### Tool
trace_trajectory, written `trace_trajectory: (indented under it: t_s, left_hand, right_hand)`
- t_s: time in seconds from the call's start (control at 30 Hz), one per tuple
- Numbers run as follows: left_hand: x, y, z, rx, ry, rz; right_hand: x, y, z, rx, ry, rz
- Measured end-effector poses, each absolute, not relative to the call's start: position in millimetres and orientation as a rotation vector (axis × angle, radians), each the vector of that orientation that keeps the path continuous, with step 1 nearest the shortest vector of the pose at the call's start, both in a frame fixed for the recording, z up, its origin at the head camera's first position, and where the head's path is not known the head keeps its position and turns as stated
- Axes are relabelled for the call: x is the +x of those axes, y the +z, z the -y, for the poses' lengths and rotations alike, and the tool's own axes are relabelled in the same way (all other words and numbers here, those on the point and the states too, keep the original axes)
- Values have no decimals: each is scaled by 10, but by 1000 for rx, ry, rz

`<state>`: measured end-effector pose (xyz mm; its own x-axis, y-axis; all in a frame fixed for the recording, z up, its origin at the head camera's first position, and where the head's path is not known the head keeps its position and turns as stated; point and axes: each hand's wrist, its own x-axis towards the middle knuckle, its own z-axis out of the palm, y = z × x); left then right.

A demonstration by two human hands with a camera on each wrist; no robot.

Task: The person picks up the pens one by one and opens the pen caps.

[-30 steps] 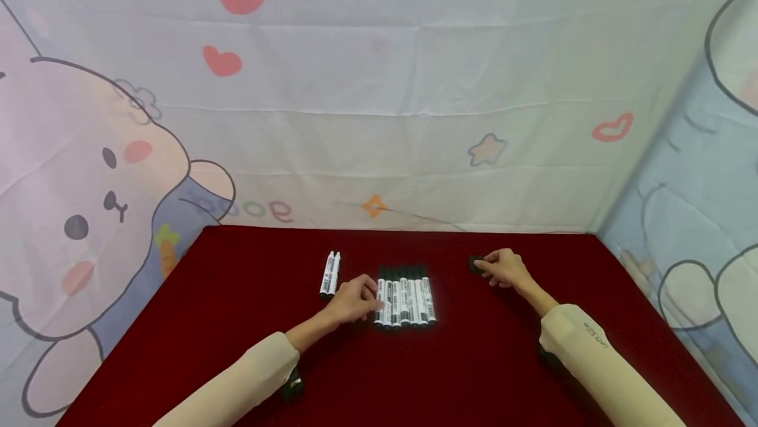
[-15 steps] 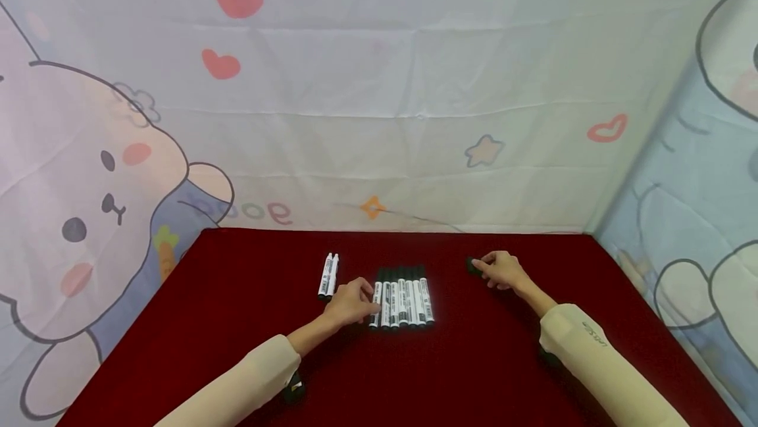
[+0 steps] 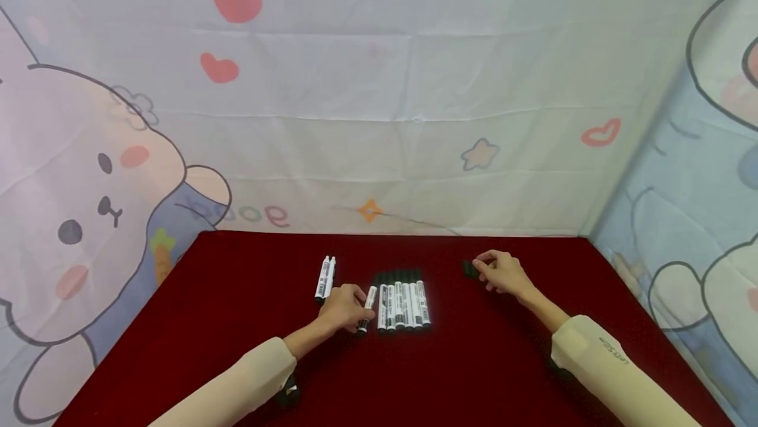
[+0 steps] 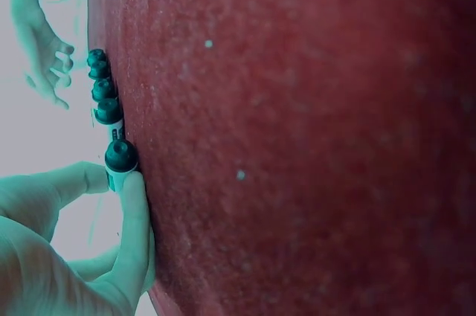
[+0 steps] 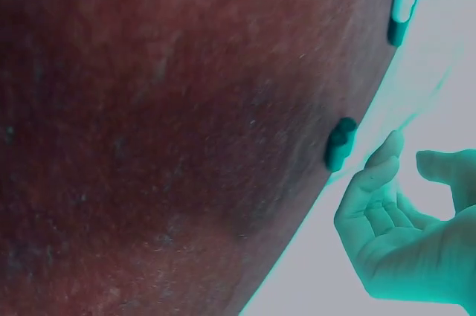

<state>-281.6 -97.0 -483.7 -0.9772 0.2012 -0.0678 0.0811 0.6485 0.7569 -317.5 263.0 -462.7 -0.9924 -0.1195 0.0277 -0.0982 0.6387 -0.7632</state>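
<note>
My left hand (image 3: pixel 345 308) pinches a white marker (image 3: pixel 370 297) between thumb and fingers at the left side of a row of markers (image 3: pixel 404 305). In the left wrist view the marker's dark end (image 4: pixel 120 154) points toward the camera, close over the red cloth. The row's several white markers lie side by side, dark caps at the far side. At the right, my right hand (image 3: pixel 502 271) is beside two small black caps (image 3: pixel 470 269). In the right wrist view these caps (image 5: pixel 341 145) lie together, apart from the hand's thumb and fingers, which hold nothing.
Two white markers with pale tips (image 3: pixel 326 279) lie left of the row, just beyond my left hand. The red cloth (image 3: pixel 450 374) covers the table up to a printed fabric backdrop (image 3: pixel 331 72). A dark device (image 3: pixel 289 391) sits under the left sleeve.
My left hand has drawn the leftmost marker away from the row, leftward, and tilted it. The right hand has stayed by the caps, its fingers now a little off them.
</note>
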Motion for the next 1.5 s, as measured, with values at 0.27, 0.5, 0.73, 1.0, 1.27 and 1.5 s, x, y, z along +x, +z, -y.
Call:
trace_trajectory:
  t_s: [0.27,0.5,0.73,1.0,1.27,1.5]
  left_hand:
    - [-2773,-4745,1042,188,1404,-2577]
    - [-2821,-4647,1134,312,1424,-2526]
    - [-2926,-4537,1223,534,1407,-2435]
    - [-2966,-4458,1229,759,1360,-2387]
    - [-2957,-4477,1207,919,1267,-2361]
    - [-2953,-4489,1175,1000,1217,-2327]
  right_hand:
    - [-2997,-4538,-2506,-320,-1280,-2768]
    - [-2947,-4551,-2449,-367,-1236,-2733]
    - [-2916,-4560,-2356,-468,-1273,-2657]
    - [-2837,-4524,-2212,-521,-1300,-2532]
    - [-2807,-4513,-2064,-571,-1350,-2378]
    - [-2801,-4504,-1971,-650,-1301,-2308]
